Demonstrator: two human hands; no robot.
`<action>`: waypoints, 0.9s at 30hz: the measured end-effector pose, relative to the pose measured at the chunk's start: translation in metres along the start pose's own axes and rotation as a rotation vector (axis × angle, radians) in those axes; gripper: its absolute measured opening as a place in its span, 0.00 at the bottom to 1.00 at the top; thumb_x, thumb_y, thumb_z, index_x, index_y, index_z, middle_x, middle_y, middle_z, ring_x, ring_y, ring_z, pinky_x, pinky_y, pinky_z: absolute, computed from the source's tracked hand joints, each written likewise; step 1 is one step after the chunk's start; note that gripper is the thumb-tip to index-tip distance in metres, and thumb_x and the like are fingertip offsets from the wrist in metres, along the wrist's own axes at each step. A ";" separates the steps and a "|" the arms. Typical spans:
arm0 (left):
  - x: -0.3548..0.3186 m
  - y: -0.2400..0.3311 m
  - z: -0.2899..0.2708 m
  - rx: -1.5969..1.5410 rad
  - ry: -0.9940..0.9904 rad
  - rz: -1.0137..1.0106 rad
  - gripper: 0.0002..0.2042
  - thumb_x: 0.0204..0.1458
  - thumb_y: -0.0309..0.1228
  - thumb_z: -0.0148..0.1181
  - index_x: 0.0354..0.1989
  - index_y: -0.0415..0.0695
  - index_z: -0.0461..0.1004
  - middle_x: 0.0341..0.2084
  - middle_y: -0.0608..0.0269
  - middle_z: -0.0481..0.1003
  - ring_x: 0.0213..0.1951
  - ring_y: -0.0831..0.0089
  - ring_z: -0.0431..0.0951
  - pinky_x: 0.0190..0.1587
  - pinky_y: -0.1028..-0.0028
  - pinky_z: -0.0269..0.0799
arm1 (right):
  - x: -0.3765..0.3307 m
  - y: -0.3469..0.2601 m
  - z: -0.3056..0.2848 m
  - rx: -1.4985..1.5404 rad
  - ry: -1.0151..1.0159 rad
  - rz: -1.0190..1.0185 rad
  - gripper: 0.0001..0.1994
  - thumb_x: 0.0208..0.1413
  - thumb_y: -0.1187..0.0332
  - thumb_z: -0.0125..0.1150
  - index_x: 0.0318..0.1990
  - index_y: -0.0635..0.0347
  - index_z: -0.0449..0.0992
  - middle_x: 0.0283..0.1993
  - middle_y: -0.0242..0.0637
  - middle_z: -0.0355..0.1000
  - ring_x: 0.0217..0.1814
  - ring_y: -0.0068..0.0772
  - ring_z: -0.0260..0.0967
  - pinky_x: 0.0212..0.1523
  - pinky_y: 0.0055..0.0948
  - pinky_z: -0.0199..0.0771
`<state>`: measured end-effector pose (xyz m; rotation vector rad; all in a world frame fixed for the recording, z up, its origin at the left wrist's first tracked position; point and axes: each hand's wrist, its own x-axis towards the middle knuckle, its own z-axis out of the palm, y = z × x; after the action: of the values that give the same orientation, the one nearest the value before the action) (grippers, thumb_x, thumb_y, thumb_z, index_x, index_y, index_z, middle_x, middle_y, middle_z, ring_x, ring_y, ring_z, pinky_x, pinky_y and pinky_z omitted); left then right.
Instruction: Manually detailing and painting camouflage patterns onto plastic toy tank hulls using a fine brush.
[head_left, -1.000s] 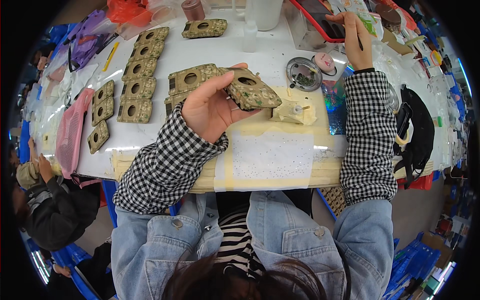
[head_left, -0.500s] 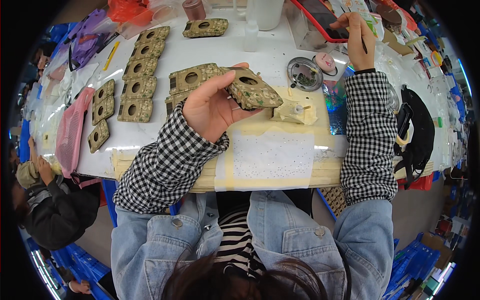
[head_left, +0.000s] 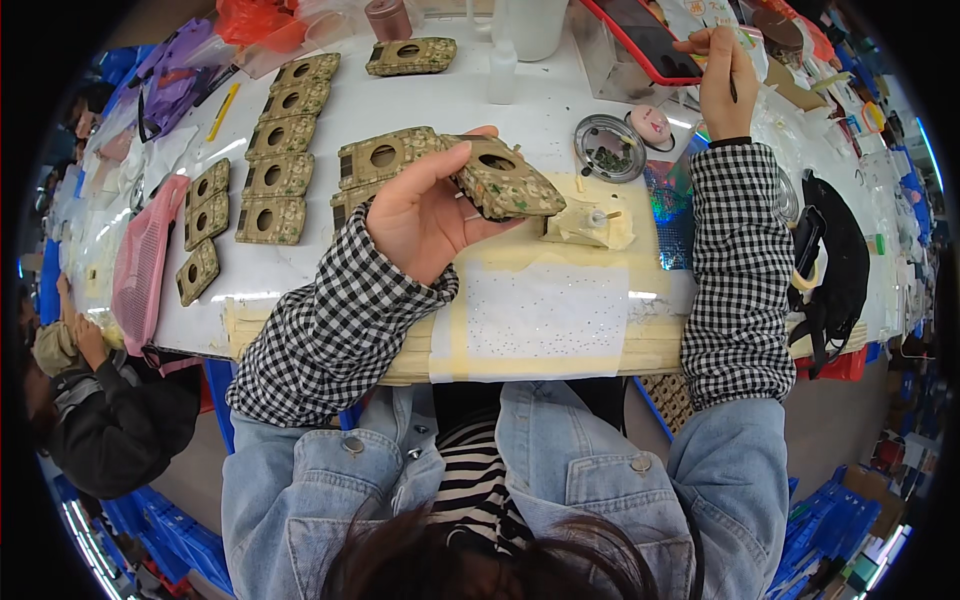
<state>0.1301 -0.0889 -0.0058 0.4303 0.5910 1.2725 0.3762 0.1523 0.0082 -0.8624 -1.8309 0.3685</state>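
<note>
We Gripped a Camouflage Part [head_left: 518, 190] Over the White Table [head_left: 400, 105]

At left, matching parts [head_left: 271, 173] lay in rows. Our left hand [head_left: 425, 215] held the piece tilted between thumb and fingers. At right, our right hand [head_left: 725, 90] curled around a slim dark tool [head_left: 734, 92] beside a red-edged phone [head_left: 645, 40], fingertip contact unclear.

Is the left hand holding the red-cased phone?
No: the left hand holds a camouflage piece, while the red-cased phone is near the right hand.

Small-parts workshop by my read: I see rows of matching camouflage shells [head_left: 288, 167] on a white worktable [head_left: 540, 120], a parts tray [head_left: 652, 409] below its near edge, a co-worker [head_left: 125, 425] at left.
</note>
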 end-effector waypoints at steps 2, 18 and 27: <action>0.000 0.000 0.000 0.001 -0.004 -0.003 0.24 0.58 0.36 0.42 0.59 0.33 0.52 0.53 0.42 0.62 0.55 0.56 0.67 0.55 0.60 0.68 | 0.000 0.001 -0.001 -0.014 0.009 -0.016 0.22 0.64 0.54 0.35 0.34 0.64 0.72 0.32 0.38 0.77 0.37 0.23 0.69 0.44 0.24 0.63; 0.001 0.000 0.000 -0.004 -0.016 -0.005 0.24 0.58 0.36 0.43 0.60 0.34 0.52 0.54 0.42 0.61 0.56 0.57 0.66 0.55 0.60 0.68 | -0.001 -0.006 0.003 0.131 -0.143 -0.060 0.21 0.65 0.57 0.34 0.38 0.66 0.70 0.38 0.42 0.74 0.46 0.32 0.71 0.53 0.29 0.64; 0.000 0.001 0.001 0.004 0.008 -0.011 0.24 0.58 0.36 0.43 0.60 0.35 0.53 0.53 0.44 0.62 0.54 0.58 0.67 0.54 0.62 0.69 | -0.003 -0.016 0.004 0.128 -0.209 -0.063 0.22 0.66 0.57 0.32 0.38 0.66 0.70 0.41 0.44 0.73 0.47 0.32 0.70 0.55 0.30 0.62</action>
<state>0.1300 -0.0887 -0.0050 0.4249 0.6020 1.2629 0.3676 0.1396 0.0139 -0.6977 -1.9969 0.5468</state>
